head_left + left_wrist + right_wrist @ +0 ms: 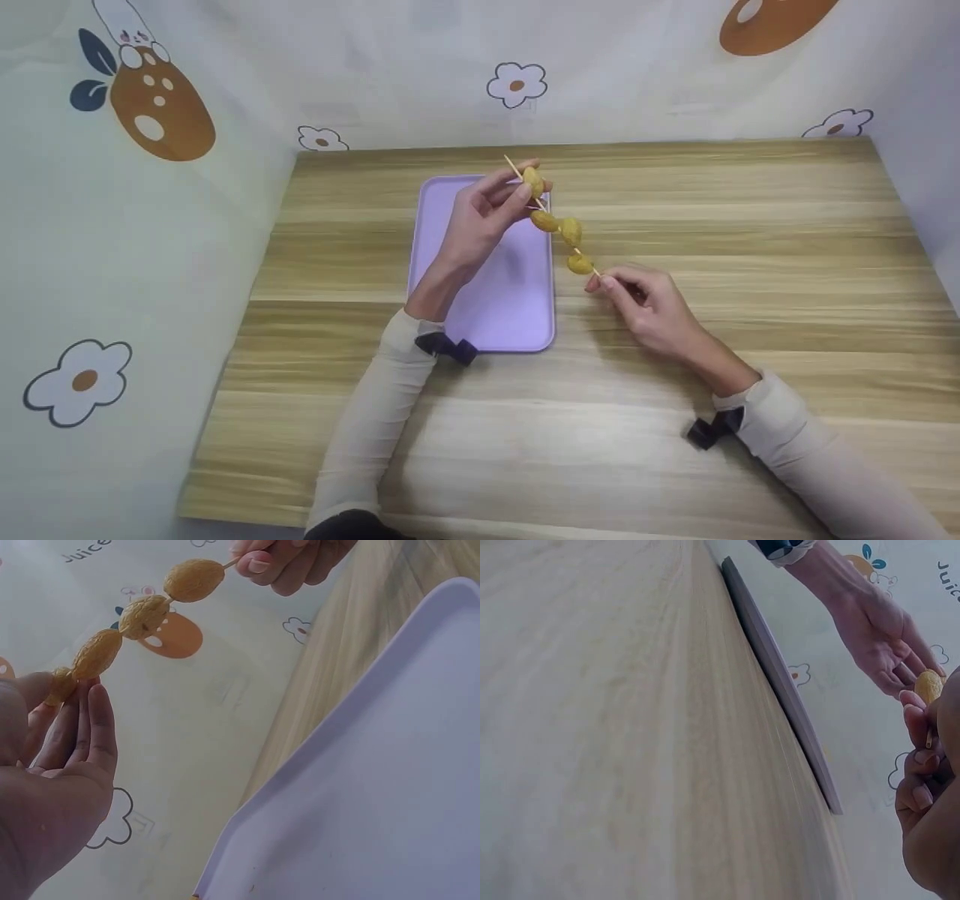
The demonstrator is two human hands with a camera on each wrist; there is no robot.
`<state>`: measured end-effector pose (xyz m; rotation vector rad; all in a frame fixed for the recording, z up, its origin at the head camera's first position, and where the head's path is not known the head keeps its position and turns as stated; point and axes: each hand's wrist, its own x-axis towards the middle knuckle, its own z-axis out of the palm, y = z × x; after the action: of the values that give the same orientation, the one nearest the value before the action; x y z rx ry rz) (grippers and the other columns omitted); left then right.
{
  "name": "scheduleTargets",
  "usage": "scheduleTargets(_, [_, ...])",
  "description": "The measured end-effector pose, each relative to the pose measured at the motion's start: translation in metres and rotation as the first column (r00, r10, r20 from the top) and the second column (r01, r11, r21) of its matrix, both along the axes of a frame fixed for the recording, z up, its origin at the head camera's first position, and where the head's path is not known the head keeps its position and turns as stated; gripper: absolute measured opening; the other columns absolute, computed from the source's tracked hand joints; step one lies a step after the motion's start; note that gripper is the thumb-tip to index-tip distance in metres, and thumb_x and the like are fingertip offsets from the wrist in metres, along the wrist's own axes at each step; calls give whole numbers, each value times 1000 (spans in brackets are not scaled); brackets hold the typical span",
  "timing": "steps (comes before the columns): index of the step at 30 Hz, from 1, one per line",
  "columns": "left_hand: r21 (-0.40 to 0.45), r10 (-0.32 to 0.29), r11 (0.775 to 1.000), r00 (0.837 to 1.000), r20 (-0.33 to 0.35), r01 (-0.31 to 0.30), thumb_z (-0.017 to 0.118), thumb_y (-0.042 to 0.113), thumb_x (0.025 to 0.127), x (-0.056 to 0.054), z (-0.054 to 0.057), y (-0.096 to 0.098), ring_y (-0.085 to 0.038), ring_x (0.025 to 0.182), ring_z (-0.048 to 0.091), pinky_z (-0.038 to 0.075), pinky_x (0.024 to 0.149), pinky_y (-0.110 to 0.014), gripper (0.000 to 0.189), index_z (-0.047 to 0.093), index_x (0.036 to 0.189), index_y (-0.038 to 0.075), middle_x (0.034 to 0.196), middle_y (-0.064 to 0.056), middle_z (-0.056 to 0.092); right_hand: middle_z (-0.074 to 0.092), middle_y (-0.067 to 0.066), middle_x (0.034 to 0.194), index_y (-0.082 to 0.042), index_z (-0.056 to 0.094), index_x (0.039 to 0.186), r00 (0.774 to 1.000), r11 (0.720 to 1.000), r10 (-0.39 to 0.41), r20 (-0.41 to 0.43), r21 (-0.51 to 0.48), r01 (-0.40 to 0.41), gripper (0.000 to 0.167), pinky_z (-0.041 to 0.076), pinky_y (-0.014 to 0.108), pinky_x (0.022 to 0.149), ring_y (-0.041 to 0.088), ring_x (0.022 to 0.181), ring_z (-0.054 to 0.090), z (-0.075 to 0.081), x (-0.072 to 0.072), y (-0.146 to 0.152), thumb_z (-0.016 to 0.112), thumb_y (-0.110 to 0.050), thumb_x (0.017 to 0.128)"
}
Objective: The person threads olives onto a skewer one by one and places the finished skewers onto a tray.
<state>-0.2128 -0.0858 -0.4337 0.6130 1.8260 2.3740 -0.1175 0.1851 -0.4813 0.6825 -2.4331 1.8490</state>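
A thin wooden skewer (540, 204) carries several wrinkled, yellow-brown oval food pieces (571, 232), threaded in a row. It slants in the air above the right part of the tray. My left hand (480, 217) pinches the topmost piece (533, 181) between thumb and fingers, with the skewer's bare far tip sticking out past it. My right hand (656, 311) grips the skewer's near end just below the lowest piece (579, 263). In the left wrist view the food pieces (193, 580) span the space between both hands. The right wrist view shows only one piece (929, 687) clearly.
A lilac rectangular tray (495, 322) lies on the wood-grain table (750, 225) beneath the left hand. Tiny crumbs and an orange-brown bit show at its edge in the left wrist view. Printed cloth walls (420, 90) stand behind and to the left.
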Motion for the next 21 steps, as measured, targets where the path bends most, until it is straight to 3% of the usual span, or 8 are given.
scheduleTargets(5, [-10, -9, 1000, 1000, -8, 9, 68, 9, 107, 0, -2, 1, -30, 119, 77, 65, 104, -48, 43, 61, 149, -2, 126, -19, 79, 68, 25, 86, -2, 80, 106, 1000, 1000, 2, 12, -1, -2, 20, 51, 21, 64, 12, 70, 54, 0, 0, 0, 62, -7, 110])
scheduleTargets(15, [-14, -28, 1000, 999, -18, 28, 67, 9, 108, 3, -2, 2, -32, 119, 77, 64, 105, -49, 40, 64, 148, 3, 127, -22, 78, 75, 23, 98, -14, 82, 105, 1000, 1000, -1, 11, -1, 1, 21, 55, 21, 70, 25, 76, 60, 0, 0, 0, 62, -7, 110])
scheduleTargets(21, [-23, -44, 999, 999, -17, 43, 67, 9, 108, 2, -3, 3, -31, 122, 76, 64, 105, -49, 45, 58, 151, -3, 129, -25, 76, 75, 22, 96, -13, 82, 105, 1000, 1000, -4, 13, 8, 4, 21, 54, 21, 69, 19, 75, 59, 0, -1, 0, 62, -8, 110])
